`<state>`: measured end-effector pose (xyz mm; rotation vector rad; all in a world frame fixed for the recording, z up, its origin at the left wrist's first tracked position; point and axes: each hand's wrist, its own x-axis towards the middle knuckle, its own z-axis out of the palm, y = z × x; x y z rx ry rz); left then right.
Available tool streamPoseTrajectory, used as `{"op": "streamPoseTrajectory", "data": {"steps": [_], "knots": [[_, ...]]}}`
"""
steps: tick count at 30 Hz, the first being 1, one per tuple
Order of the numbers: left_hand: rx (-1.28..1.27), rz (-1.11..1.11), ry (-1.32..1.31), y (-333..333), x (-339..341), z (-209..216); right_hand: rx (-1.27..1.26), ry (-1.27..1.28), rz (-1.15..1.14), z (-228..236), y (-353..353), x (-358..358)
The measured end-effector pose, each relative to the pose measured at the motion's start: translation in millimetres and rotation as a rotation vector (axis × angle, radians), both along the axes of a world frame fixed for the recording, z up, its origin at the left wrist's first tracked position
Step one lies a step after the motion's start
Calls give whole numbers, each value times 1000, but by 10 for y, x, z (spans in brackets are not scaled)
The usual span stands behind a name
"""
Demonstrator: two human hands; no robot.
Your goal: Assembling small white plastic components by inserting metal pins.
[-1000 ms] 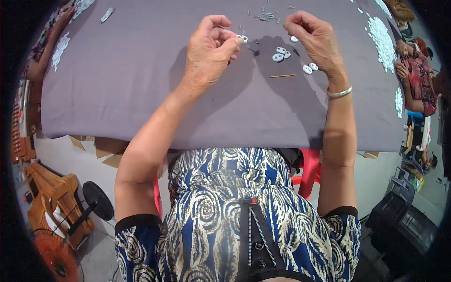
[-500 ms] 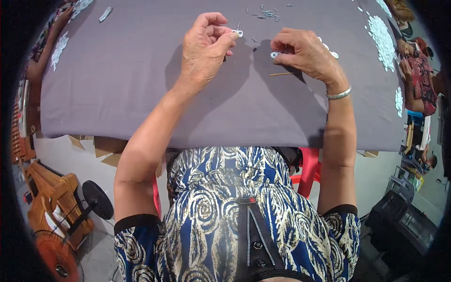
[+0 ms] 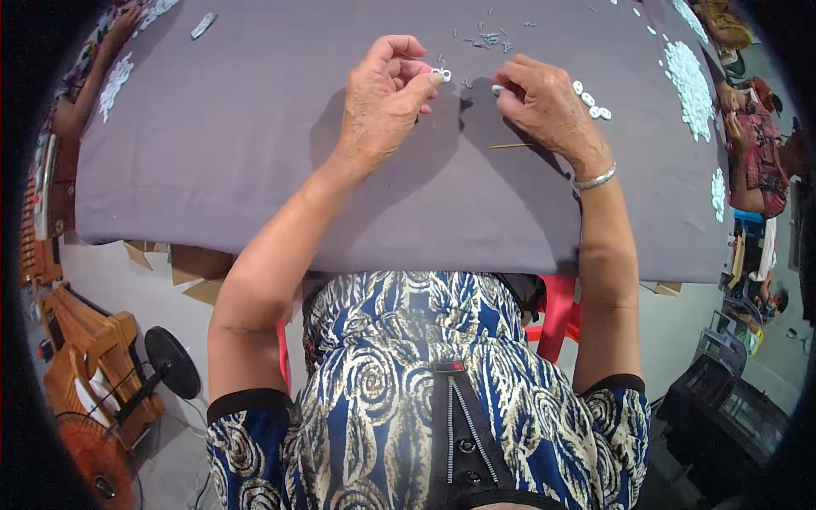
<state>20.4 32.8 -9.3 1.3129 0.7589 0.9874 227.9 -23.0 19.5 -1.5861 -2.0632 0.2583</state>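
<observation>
My left hand pinches a small white plastic piece with two round holes between thumb and fingertips. A thin grey metal bit stands up from that piece. To its right, my right hand pinches another small white piece, seen edge-on and mostly covered by the fingers. Several white two-holed pieces lie on the cloth just right of my right hand. A thin brown stick lies under the right wrist. Beyond the hands is a scatter of small grey metal parts.
A grey cloth covers the table. Heaps of white pieces lie along its right side, with a smaller heap at the left. A silvery strip lies at the far left. Other people sit at both sides.
The view has shifted slightly, so the table things sit lower. My right hand has turned its white piece from face-on to edge-on. The left hand keeps its pinch.
</observation>
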Motion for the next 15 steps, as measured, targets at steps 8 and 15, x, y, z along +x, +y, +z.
{"op": "streamPoseTrajectory", "data": {"steps": [8, 15], "knots": [[10, -193, -1, -69, -12, 47, -436, 919, -123, 93, -19, -126], [-27, -234, 59, -93, -3, 94, -420, 994, -90, 21, -17, -201]]}}
